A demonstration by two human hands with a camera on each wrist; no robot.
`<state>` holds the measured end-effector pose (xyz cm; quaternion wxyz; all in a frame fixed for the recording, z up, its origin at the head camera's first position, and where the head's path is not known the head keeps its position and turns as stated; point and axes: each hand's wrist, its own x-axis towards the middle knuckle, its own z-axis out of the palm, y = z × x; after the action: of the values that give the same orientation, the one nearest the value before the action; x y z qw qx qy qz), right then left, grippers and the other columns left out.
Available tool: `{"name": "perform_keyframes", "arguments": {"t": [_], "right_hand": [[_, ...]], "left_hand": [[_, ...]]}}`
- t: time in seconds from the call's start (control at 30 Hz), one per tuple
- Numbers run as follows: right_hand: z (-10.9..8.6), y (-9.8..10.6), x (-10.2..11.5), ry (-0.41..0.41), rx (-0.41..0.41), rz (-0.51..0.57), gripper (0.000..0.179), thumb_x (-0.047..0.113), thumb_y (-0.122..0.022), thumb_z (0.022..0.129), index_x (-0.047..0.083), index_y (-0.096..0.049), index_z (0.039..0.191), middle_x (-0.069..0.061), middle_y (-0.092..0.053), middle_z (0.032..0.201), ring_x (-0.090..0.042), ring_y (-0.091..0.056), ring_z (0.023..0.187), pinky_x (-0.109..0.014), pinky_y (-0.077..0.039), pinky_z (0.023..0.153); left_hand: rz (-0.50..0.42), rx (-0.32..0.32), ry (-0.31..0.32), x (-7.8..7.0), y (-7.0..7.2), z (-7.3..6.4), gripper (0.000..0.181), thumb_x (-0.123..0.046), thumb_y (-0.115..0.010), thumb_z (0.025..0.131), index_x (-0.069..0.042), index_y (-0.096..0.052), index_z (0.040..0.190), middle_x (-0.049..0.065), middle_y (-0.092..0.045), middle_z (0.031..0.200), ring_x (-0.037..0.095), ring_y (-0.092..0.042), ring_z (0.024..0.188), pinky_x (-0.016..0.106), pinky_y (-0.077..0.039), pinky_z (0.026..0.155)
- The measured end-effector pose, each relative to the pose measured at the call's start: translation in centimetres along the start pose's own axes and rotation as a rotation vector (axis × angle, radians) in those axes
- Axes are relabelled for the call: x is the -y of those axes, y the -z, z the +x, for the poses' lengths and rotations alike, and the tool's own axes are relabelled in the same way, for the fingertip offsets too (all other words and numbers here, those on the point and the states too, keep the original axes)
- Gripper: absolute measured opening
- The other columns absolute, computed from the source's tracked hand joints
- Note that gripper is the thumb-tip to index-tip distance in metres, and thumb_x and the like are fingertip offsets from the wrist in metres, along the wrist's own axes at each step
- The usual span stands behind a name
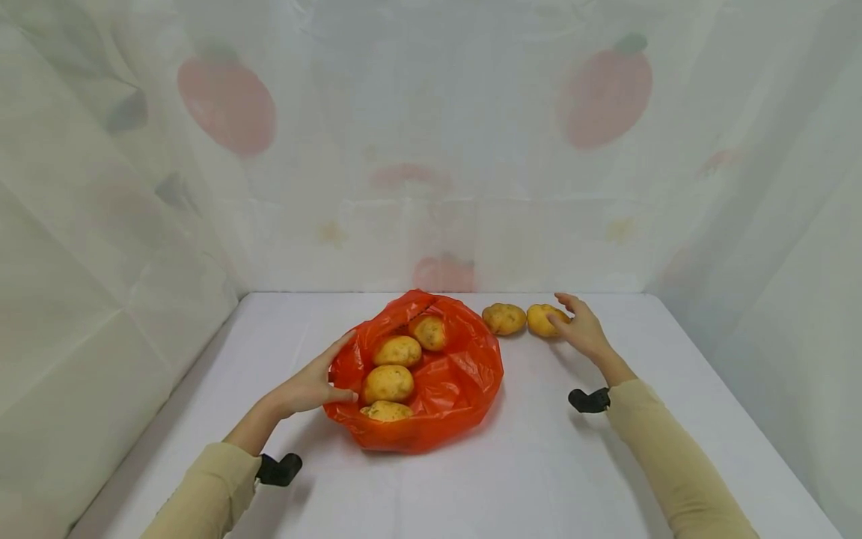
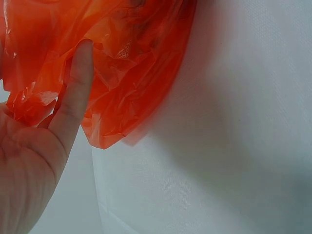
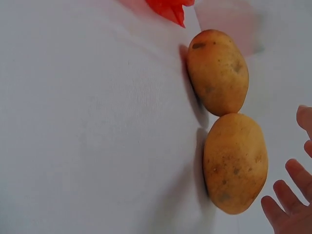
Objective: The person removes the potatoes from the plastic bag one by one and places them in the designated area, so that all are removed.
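A red plastic bag (image 1: 465, 382) lies with its mouth open and several potatoes inside, including one potato (image 1: 388, 384) near its middle. My left hand (image 1: 313, 383) holds the bag's left edge, with thumb and fingers spread around the thin plastic. In the left wrist view the thumb lies nearly straight along the crumpled bag (image 2: 126, 73); the other fingers are mostly hidden. Two potatoes sit outside the bag, the left potato (image 1: 503, 319) beside the right potato (image 1: 542, 320). My right hand (image 1: 584, 329) is at the right potato, its fingers spread and not closed round it.
The white tabletop (image 1: 485, 479) ends at a pale curtain (image 1: 431, 150) with faded fruit prints at the back. More pale sheeting hangs along both sides. A black wrist device (image 1: 279, 470) is on the left arm, another black device (image 1: 589, 400) on the right.
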<state>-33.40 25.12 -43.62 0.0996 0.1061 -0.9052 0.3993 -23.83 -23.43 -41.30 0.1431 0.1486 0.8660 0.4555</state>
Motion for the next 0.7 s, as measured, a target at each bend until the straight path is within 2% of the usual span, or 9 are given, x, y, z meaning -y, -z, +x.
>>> {"name": "perform_keyframes", "arguments": {"t": [0.27,0.7], "right_hand": [[-0.3,-0.6,1.8,0.071,-0.004,0.117,0.049,0.011,-0.059,0.089,-0.003,-0.041,0.132,-0.024,-0.044,0.132,-0.042,-0.044,0.120,-0.051,-0.036,0.101],[-0.8,-1.8,5.3,0.154,0.061,0.192,0.047,0.008,-0.060,0.088,0.002,-0.043,0.132,-0.021,-0.047,0.131,-0.038,-0.047,0.118,-0.049,-0.041,0.097]], "left_hand": [[0.005,-0.005,-0.003,0.3,0.0,0.1,0.100,-0.017,-0.075,0.075,-0.031,-0.008,0.148,0.008,-0.012,0.153,0.038,-0.021,0.134,0.057,-0.037,0.098],[0.015,-0.001,-0.004,0.4,0.1,0.2,0.099,-0.021,-0.075,0.075,-0.032,-0.009,0.148,0.008,-0.013,0.153,0.037,-0.020,0.135,0.058,-0.033,0.101]]}}
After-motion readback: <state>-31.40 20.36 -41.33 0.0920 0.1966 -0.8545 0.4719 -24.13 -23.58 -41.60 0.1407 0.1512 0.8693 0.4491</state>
